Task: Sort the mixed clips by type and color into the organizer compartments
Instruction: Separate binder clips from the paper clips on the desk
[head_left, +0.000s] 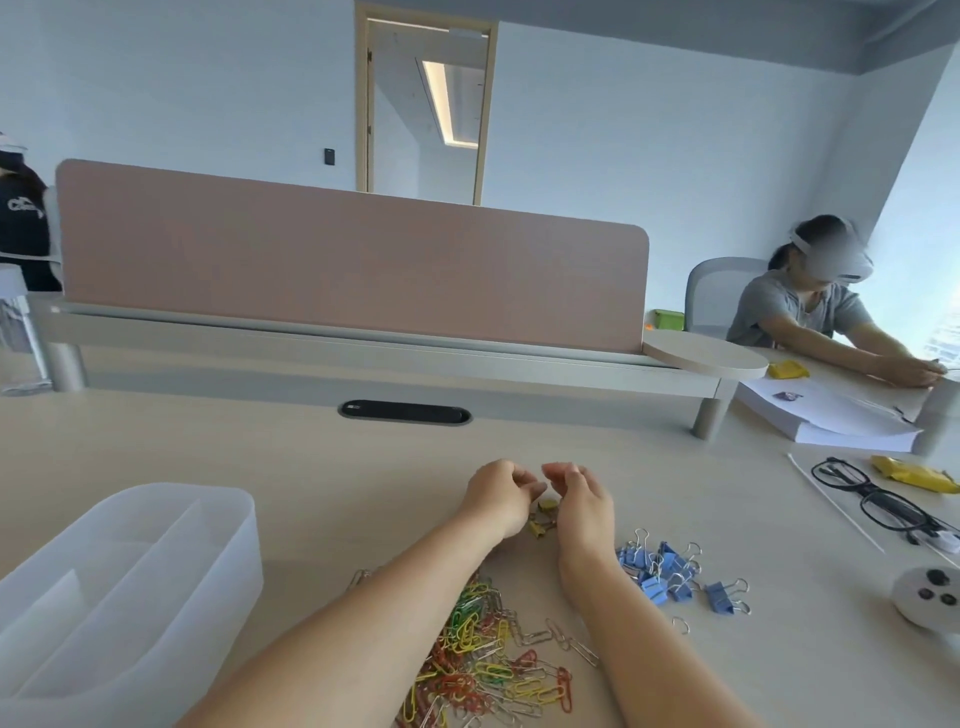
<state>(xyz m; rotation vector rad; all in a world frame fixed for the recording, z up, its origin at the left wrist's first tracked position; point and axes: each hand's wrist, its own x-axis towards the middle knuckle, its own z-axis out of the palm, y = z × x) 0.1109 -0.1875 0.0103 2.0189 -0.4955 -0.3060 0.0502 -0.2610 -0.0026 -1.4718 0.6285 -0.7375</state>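
Observation:
My left hand (498, 496) and my right hand (579, 501) hover side by side over a few yellow binder clips (543, 517) on the desk, fingers curled inward; whether either hand holds a clip is hidden. A heap of blue binder clips (670, 569) lies to the right of my right wrist. Coloured and silver paper clips (488, 660) are piled between my forearms, near the front edge. The translucent white organizer (119, 582) with long compartments stands at the left; nothing shows inside it.
Black glasses (872, 496) and a yellow packet (914, 475) lie at the right, a round white device (930, 597) nearer. A pink divider screen (353, 265) on a raised shelf closes the back. Another person sits at the far right by a paper stack (831, 421).

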